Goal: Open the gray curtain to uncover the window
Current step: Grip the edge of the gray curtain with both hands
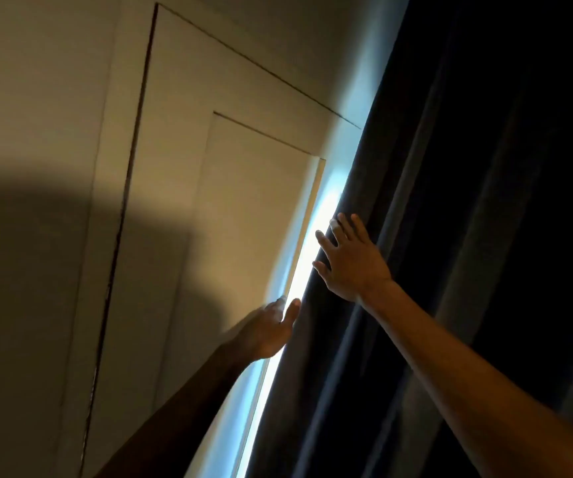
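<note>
The dark gray curtain [450, 236] hangs in heavy folds over the right half of the view. A thin bright strip of window [299, 277] glows along its left edge. My right hand [350, 260] lies flat on the curtain's left edge, fingers spread, with the fingertips reaching the edge. My left hand [268, 329] is lower, fingers together, pointing into the bright gap beside the curtain's edge. Whether either hand grips the fabric I cannot tell. The rest of the window is hidden behind the curtain.
A cream wall with stepped panels [209, 167] fills the left half, right beside the window gap. A large shadow [54, 270] falls across its lower left.
</note>
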`<state>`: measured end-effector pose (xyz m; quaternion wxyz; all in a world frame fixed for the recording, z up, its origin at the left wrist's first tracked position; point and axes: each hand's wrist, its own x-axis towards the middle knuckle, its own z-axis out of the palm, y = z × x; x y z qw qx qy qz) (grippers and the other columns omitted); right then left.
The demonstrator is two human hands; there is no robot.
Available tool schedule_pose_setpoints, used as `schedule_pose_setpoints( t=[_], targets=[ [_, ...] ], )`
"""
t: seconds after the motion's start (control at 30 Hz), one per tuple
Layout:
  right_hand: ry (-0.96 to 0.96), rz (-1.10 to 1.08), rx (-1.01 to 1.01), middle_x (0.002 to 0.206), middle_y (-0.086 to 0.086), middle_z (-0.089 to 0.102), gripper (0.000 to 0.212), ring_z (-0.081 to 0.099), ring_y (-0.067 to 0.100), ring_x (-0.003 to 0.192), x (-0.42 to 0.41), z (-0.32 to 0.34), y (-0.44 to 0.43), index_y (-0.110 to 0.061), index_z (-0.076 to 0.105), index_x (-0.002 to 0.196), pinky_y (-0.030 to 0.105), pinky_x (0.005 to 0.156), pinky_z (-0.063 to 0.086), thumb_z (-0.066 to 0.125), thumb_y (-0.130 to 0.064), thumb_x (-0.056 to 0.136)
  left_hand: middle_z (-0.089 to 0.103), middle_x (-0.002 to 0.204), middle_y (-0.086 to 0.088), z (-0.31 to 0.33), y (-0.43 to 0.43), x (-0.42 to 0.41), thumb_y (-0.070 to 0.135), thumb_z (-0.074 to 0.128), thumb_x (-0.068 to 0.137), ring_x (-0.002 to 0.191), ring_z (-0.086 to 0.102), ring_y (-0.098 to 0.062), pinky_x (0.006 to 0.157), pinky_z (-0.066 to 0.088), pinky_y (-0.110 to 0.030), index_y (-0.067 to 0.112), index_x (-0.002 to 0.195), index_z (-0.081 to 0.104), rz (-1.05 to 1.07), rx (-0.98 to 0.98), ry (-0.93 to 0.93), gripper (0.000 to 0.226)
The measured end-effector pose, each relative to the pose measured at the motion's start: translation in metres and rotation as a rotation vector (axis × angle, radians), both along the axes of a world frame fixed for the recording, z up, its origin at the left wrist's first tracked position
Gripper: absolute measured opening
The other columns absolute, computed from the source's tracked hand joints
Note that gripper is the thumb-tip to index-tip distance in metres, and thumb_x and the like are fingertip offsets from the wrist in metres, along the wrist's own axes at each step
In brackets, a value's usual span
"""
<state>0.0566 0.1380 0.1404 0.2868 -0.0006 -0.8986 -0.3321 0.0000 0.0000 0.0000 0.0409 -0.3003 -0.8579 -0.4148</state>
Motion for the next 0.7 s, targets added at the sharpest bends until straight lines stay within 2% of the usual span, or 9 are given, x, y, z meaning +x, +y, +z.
schedule_pose_setpoints(
  t=[0.07, 0.13, 0.17, 0.27, 0.43, 0.5, 0.6, 0.63, 0.7],
  targets=[
    [0.014, -0.023, 0.046, 0.162, 0.023, 0.016, 0.066, 0.003, 0.034, 0.153, -0.01, 0.004, 0.003, -0.017, 0.021, 0.156, 0.046, 0.123, -0.009, 0.031, -0.052, 0.101, 0.046, 0.147, -0.01, -0.002, 0.006, -0.012, 0.073, 0.009, 0.088, 0.135, 0.043, -0.029, 0.112, 0.033, -0.043, 0.012, 0.141, 0.04, 0.005, 0.119, -0.016, 0.086],
    [0.027, -0.008, 0.089, 0.162, 0.023, 0.017, 0.064, 0.003, 0.035, 0.152, -0.018, 0.004, 0.009, -0.017, 0.026, 0.155, 0.045, 0.121, -0.012, 0.036, -0.05, 0.1, 0.06, 0.121, -0.023, -0.004, 0.015, -0.017, 0.07, 0.013, 0.09, 0.115, 0.055, -0.038, 0.098, 0.041, -0.045, 0.004, 0.12, 0.054, 0.023, 0.239, 0.017, 0.083],
    [0.026, -0.001, 0.102, 0.162, 0.023, 0.018, 0.063, 0.003, 0.035, 0.152, -0.022, 0.005, 0.012, -0.017, 0.029, 0.154, 0.044, 0.12, -0.014, 0.038, -0.049, 0.1, 0.062, 0.119, -0.022, -0.006, 0.019, -0.019, 0.062, 0.019, 0.095, 0.113, 0.056, -0.036, 0.097, 0.042, -0.042, 0.004, 0.118, 0.056, 0.053, 0.304, 0.043, 0.073],
    [0.021, -0.005, 0.14, 0.16, 0.024, 0.023, 0.059, 0.005, 0.035, 0.152, -0.027, 0.008, 0.013, -0.015, 0.041, 0.148, 0.044, 0.119, -0.015, 0.041, -0.046, 0.098, 0.06, 0.13, -0.006, -0.014, 0.023, -0.016, 0.042, 0.03, 0.101, 0.121, 0.053, -0.021, 0.1, 0.034, -0.025, 0.014, 0.129, 0.056, 0.143, 0.412, 0.15, 0.047],
    [0.032, 0.0, 0.148, 0.158, 0.024, 0.029, 0.05, 0.006, 0.034, 0.152, -0.03, 0.014, 0.01, -0.013, 0.052, 0.138, 0.043, 0.12, -0.013, 0.044, -0.042, 0.098, 0.06, 0.122, 0.0, -0.037, 0.034, -0.006, 0.05, 0.025, 0.098, 0.116, 0.055, -0.017, 0.098, 0.043, -0.03, 0.021, 0.126, 0.056, 0.179, 0.394, 0.283, 0.051],
    [0.041, 0.005, 0.146, 0.155, 0.026, 0.034, 0.047, 0.009, 0.035, 0.152, -0.029, 0.017, 0.009, -0.012, 0.056, 0.134, 0.042, 0.12, -0.012, 0.046, -0.04, 0.097, 0.058, 0.123, -0.001, -0.043, 0.042, -0.007, 0.053, 0.022, 0.097, 0.119, 0.053, -0.019, 0.098, 0.045, -0.036, 0.021, 0.128, 0.053, 0.119, 0.362, 0.228, 0.054],
    [0.031, -0.032, 0.156, 0.147, 0.027, 0.044, 0.045, 0.018, 0.036, 0.15, -0.025, 0.019, 0.007, -0.013, 0.059, 0.13, 0.046, 0.123, -0.004, 0.048, -0.041, 0.096, 0.061, 0.125, -0.004, -0.046, 0.054, -0.009, 0.043, 0.029, 0.101, 0.121, 0.052, -0.021, 0.102, 0.04, -0.034, 0.016, 0.13, 0.054, 0.069, 0.38, 0.173, 0.047],
    [0.024, -0.047, 0.161, 0.143, 0.027, 0.047, 0.045, 0.023, 0.037, 0.148, -0.025, 0.02, 0.006, -0.013, 0.059, 0.129, 0.047, 0.124, -0.002, 0.049, -0.041, 0.095, 0.062, 0.124, -0.004, -0.045, 0.057, -0.011, 0.042, 0.029, 0.101, 0.119, 0.054, -0.021, 0.099, 0.04, -0.033, 0.017, 0.126, 0.056, 0.068, 0.408, 0.127, 0.045],
    [0.021, -0.07, 0.16, 0.137, 0.026, 0.052, 0.045, 0.031, 0.039, 0.144, -0.023, 0.022, 0.008, -0.015, 0.059, 0.128, 0.049, 0.124, 0.001, 0.05, -0.043, 0.094, 0.067, 0.112, -0.008, -0.044, 0.059, -0.01, 0.046, 0.026, 0.1, 0.104, 0.06, -0.023, 0.086, 0.042, -0.031, 0.018, 0.106, 0.061, 0.056, 0.463, 0.013, 0.046]
  ],
)
